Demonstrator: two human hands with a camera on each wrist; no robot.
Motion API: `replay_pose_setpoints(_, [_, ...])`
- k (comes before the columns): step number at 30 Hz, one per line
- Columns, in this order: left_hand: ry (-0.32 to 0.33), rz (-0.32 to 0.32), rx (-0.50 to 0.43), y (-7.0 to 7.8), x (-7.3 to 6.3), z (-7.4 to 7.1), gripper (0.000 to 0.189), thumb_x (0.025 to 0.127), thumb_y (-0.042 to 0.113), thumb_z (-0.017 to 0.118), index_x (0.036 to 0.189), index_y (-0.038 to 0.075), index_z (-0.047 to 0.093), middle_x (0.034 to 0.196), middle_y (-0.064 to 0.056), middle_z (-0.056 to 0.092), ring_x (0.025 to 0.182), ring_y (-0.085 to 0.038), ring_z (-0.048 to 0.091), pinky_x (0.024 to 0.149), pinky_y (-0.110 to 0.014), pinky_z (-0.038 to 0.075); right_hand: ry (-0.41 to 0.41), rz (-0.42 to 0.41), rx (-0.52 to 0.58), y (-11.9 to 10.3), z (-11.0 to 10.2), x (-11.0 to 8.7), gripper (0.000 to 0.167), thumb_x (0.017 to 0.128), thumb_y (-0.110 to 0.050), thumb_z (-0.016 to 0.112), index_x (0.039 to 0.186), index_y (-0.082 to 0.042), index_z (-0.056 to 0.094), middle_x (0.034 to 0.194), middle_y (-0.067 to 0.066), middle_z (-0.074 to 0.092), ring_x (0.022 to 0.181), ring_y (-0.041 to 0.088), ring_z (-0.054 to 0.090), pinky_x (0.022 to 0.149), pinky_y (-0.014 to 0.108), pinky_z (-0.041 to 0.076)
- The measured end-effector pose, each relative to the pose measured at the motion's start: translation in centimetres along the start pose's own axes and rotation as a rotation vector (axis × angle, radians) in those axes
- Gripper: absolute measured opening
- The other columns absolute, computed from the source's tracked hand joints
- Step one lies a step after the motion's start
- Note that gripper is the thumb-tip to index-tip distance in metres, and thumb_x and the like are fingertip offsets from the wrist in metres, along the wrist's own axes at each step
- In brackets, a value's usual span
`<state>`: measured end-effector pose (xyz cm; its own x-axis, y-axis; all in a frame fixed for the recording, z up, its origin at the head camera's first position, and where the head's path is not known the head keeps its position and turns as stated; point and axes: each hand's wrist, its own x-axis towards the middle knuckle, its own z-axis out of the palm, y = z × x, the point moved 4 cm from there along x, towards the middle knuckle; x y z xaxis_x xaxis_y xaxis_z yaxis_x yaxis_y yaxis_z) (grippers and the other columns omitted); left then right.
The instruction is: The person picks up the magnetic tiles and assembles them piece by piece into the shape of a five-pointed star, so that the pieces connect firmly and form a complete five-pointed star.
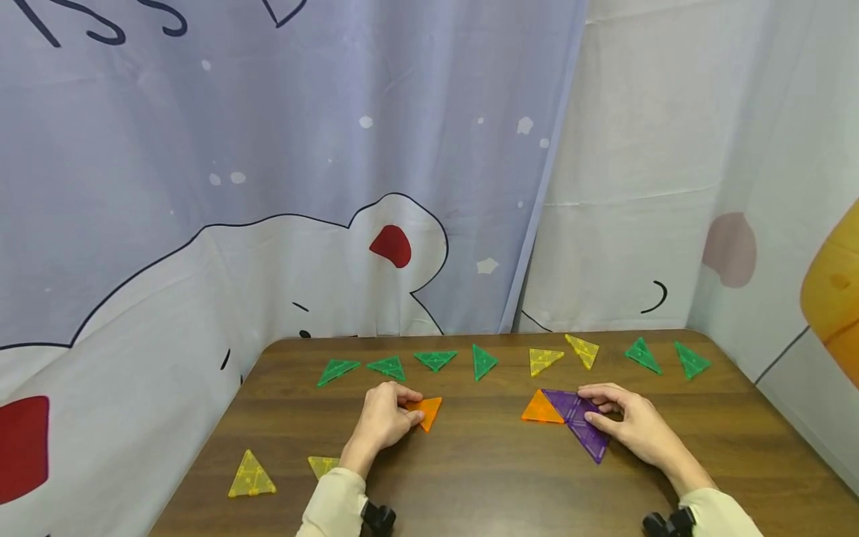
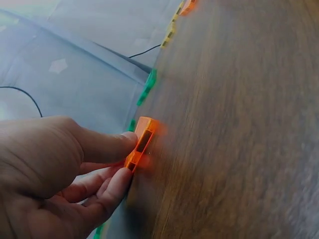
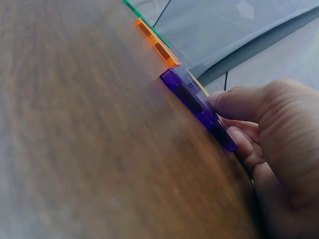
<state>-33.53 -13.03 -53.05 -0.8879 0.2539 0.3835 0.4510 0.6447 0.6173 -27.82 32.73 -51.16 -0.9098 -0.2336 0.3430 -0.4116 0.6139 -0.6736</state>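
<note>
In the head view, my left hand point(image 1: 384, 419) pinches an orange triangular magnetic tile point(image 1: 430, 410) between thumb and fingers. Seen from the left wrist, dark magnets show along the edge of that orange tile point(image 2: 144, 139). Over on the right, my right hand point(image 1: 629, 422) grips a larger purple triangular magnetic tile point(image 1: 579, 415), its thumb on the upper face. The purple tile's long edge meets a second orange triangular tile point(image 1: 542, 409). From the right wrist, the purple tile point(image 3: 192, 102) lies low over the wood, and its corner reaches the orange tile point(image 3: 157, 42).
Green triangular tiles point(image 1: 436, 360) and yellow ones point(image 1: 545, 360) form a row along the table's back edge. Two more yellow triangles point(image 1: 251, 477) lie at the front left, one partly behind my left arm. Printed curtains point(image 1: 403, 112) hang behind the wooden table point(image 1: 496, 485).
</note>
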Motion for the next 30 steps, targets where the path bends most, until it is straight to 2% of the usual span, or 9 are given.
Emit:
replay_pose_setpoints(2, [-0.016, -0.034, -0.014, 0.2, -0.1, -0.3, 0.022, 0.086, 0.018, 0.097, 0.106, 0.013, 0.090, 0.102, -0.003, 0.081, 0.084, -0.013, 0.069, 0.069, -0.028, 0.058, 0.000, -0.002, 0.001, 0.0, 0.0, 0.0, 0.034, 0.101, -0.012, 0.084, 0.134, -0.011, 0.078, 0.134, 0.010, 0.077, 0.103, 0.011, 0.073, 0.089, 0.023, 0.061])
replay_pose_setpoints(9, [-0.123, -0.214, -0.086, 4.2, -0.7, -2.2, 0.026, 0.082, 0.010, 0.100, 0.105, 0.006, 0.088, 0.096, -0.004, 0.082, 0.082, -0.012, 0.071, 0.074, -0.031, 0.063, 0.000, 0.007, -0.003, 0.1, 0.1, 0.0, 0.034, 0.101, -0.013, 0.084, 0.134, -0.012, 0.078, 0.135, 0.009, 0.077, 0.104, 0.010, 0.073, 0.089, 0.023, 0.061])
replay_pose_setpoints(13, [-0.142, -0.264, -0.094, 4.9, -0.8, -2.4, 0.025, 0.081, 0.010, 0.101, 0.101, 0.007, 0.088, 0.092, -0.004, 0.082, 0.080, -0.009, 0.071, 0.074, -0.028, 0.062, 0.002, 0.013, -0.005, 0.1, 0.1, -0.1, 0.034, 0.101, -0.013, 0.084, 0.134, -0.012, 0.078, 0.134, 0.010, 0.077, 0.103, 0.010, 0.073, 0.089, 0.023, 0.061])
replay_pose_setpoints(19, [-0.191, -0.278, -0.133, 5.5, -0.8, -1.9, 0.026, 0.078, 0.011, 0.103, 0.099, 0.008, 0.088, 0.091, -0.003, 0.082, 0.078, -0.009, 0.072, 0.071, -0.027, 0.063, 0.002, 0.021, -0.003, 0.1, 0.0, -0.2, 0.033, 0.101, -0.012, 0.084, 0.133, -0.011, 0.078, 0.134, 0.011, 0.077, 0.103, 0.009, 0.073, 0.089, 0.022, 0.060])
replay_pose_setpoints(30, [-0.220, -0.209, -0.182, 7.6, -0.6, 0.1, 0.028, 0.075, 0.011, 0.106, 0.097, 0.007, 0.088, 0.092, -0.005, 0.083, 0.078, -0.008, 0.075, 0.070, -0.023, 0.063, 0.010, -0.001, -0.025, -0.3, 0.0, 0.1, 0.034, 0.100, -0.010, 0.084, 0.133, -0.010, 0.078, 0.133, 0.011, 0.077, 0.103, 0.010, 0.074, 0.089, 0.023, 0.061])
